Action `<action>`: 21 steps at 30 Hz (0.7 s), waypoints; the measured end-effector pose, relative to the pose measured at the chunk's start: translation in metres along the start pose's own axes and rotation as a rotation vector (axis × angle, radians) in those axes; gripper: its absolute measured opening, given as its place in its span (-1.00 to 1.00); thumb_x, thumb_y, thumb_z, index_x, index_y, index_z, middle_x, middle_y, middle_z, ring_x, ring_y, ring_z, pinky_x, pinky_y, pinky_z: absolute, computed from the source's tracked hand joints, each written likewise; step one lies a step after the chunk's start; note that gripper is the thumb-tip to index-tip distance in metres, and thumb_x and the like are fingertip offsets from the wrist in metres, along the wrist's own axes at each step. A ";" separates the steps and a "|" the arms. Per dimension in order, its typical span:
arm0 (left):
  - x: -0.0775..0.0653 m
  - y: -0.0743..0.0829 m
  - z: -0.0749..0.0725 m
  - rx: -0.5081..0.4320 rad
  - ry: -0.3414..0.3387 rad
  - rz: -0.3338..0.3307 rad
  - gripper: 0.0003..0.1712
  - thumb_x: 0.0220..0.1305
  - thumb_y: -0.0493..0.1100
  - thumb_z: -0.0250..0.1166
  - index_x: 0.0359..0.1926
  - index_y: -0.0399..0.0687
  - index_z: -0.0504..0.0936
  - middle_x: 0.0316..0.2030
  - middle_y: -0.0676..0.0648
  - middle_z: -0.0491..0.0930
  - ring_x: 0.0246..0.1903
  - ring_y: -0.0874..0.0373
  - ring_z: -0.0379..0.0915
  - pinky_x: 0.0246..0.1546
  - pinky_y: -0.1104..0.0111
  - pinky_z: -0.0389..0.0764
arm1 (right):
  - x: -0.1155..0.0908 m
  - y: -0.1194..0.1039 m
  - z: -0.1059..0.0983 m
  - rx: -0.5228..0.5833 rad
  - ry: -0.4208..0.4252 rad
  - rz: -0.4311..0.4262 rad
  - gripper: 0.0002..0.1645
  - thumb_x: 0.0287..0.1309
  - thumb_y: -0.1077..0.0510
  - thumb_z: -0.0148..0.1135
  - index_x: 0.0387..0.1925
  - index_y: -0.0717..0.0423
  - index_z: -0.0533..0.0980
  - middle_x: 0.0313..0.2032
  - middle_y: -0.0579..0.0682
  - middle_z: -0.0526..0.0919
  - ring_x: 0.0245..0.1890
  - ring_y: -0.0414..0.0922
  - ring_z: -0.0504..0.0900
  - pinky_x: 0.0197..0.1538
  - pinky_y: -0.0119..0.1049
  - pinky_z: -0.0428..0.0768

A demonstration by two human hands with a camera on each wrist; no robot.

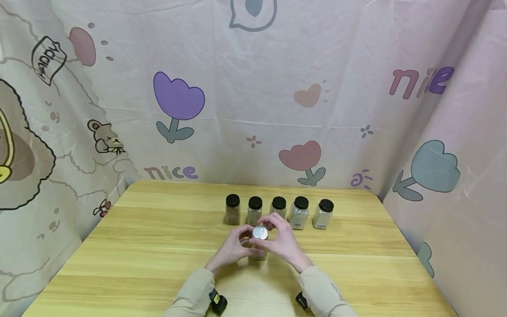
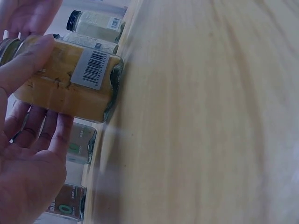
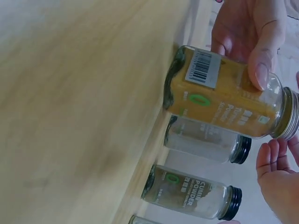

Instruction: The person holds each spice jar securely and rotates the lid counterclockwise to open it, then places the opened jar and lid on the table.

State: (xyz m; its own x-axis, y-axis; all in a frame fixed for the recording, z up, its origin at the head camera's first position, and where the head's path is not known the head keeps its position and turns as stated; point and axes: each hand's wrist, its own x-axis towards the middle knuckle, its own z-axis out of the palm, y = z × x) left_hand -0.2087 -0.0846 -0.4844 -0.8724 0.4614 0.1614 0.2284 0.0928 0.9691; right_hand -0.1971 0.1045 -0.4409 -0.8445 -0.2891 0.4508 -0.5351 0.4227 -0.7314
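A glass jar of turmeric powder (image 3: 229, 100) with a silver top (image 1: 260, 233) stands upright at the middle of the table. My left hand (image 1: 233, 250) grips its body, the thumb pressed on one side and the fingers round the other, as the left wrist view shows. At the silver top is my right hand (image 1: 282, 240), its thumb at the front edge and its fingers curved round behind. The jar's orange-yellow powder and barcode label (image 2: 91, 68) show between the hands.
Behind the hands stands a row of several black-lidded spice jars, from a brown one (image 1: 233, 213) at the left to a pale one (image 1: 323, 215) at the right. One reads cumin powder (image 3: 187, 191). A printed cloth (image 1: 245, 88) hangs behind the wooden table (image 1: 158, 237).
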 end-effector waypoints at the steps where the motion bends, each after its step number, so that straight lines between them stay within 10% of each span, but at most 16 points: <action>1: 0.000 0.000 0.000 -0.005 0.000 0.001 -0.46 0.06 -0.30 0.54 0.04 -0.34 0.53 0.06 -0.30 0.58 0.04 0.18 0.56 0.24 0.40 0.62 | 0.000 0.000 0.000 -0.001 0.004 -0.007 -0.41 -0.18 0.08 0.67 -0.08 0.17 0.62 -0.22 -0.01 0.63 -0.25 -0.13 0.53 -0.13 -0.49 0.49; 16: 0.000 0.001 0.001 -0.004 0.002 -0.023 -0.40 0.04 -0.27 0.56 0.09 -0.31 0.53 0.09 -0.26 0.57 0.12 0.04 0.57 0.29 0.32 0.59 | 0.001 0.003 -0.012 0.195 -0.198 -0.028 -0.43 0.09 0.27 0.48 0.15 0.27 0.55 0.12 0.17 0.64 0.17 0.10 0.60 0.39 -0.22 0.54; 21: -0.001 0.001 0.000 0.003 -0.002 -0.019 -0.40 0.04 -0.25 0.56 0.09 -0.31 0.52 0.07 -0.26 0.58 0.08 0.11 0.58 0.26 0.36 0.61 | -0.001 0.002 -0.008 0.037 -0.106 -0.035 -0.24 -0.07 0.08 0.61 0.18 0.19 0.54 0.08 0.14 0.64 0.07 0.06 0.62 0.21 -0.04 0.64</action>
State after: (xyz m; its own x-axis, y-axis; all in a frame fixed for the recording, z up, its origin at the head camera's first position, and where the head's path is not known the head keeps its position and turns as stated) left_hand -0.2078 -0.0853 -0.4837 -0.8756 0.4615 0.1427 0.2134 0.1045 0.9714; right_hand -0.1973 0.1126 -0.4389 -0.8173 -0.3934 0.4209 -0.5614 0.3797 -0.7353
